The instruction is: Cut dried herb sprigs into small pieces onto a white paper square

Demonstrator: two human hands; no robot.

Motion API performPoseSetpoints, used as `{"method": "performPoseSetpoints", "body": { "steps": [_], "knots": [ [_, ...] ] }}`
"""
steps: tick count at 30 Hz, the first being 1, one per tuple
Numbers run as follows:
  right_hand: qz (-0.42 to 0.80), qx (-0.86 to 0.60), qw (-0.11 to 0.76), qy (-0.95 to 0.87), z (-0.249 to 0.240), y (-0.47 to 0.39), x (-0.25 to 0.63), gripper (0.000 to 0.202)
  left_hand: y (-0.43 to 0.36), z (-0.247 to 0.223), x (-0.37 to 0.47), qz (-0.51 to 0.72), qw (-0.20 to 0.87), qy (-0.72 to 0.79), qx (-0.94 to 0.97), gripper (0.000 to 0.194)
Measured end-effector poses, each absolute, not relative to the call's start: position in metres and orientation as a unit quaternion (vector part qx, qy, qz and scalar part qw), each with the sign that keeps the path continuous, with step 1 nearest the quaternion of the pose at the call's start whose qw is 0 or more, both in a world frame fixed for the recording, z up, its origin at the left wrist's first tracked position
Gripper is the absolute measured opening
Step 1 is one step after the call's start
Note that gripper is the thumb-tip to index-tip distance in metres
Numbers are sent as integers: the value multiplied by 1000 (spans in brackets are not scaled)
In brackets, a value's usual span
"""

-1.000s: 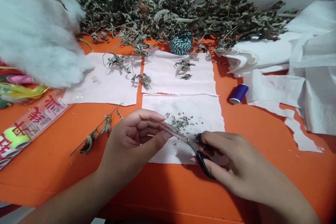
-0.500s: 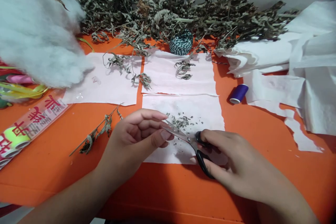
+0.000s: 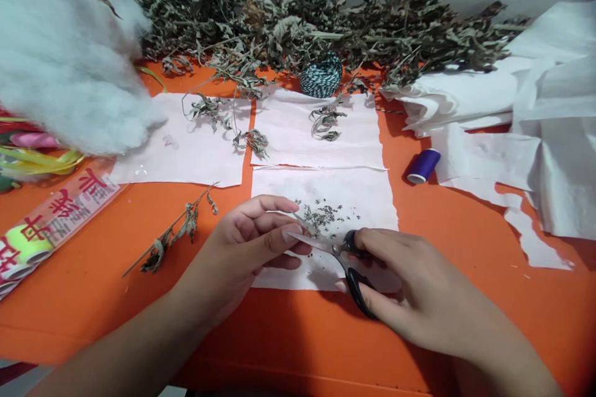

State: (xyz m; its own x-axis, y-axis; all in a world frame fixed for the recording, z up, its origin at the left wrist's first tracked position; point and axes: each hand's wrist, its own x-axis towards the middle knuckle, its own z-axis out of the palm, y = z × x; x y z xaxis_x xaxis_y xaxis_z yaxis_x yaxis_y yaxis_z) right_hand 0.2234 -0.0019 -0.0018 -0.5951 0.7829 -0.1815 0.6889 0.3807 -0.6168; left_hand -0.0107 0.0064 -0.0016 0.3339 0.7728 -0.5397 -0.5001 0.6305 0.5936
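Black-handled scissors (image 3: 321, 243) are in my right hand (image 3: 410, 285), its fingers in the handle loops and the blades slightly apart. Their blades point left, at the fingertips of my left hand (image 3: 261, 236). The left thumb and fingers are curled in a pinch; what lies between them is too small or hidden to make out. Below the blades is a white cloth (image 3: 372, 192), with small dark bits of cut dried leaf (image 3: 321, 216) scattered on it. To the left of my left hand, a dried leafy sprig (image 3: 189, 223) lies on the orange table (image 3: 93, 273).
Dried plants (image 3: 298, 18) line the back, with a ball of dark twine (image 3: 321, 76) before them. White stuffing (image 3: 69, 62) and packaged thread spools (image 3: 30, 245) are at left. A purple thread spool (image 3: 423, 166) and white cloth scraps (image 3: 488, 155) lie right.
The scissor blades have opened a little wider and shifted slightly at my left fingertips. My left fingers have adjusted their pinch. Other things stay in place.
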Motion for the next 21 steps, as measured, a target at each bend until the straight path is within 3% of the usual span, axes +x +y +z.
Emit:
{"method": "performPoseSetpoints", "body": {
  "steps": [9,15,21],
  "knots": [
    [307,-459,78,-830,-4,-2,225,14,7,-3,-10,401,782,450,158,25],
    [283,-494,135,-811,-4,-1,224,14,7,-1,-10,388,772,477,164,31],
    [464,-553,274,-635,-4,-9,201,12,2,4,-4,355,729,524,260,27]
  ]
}}
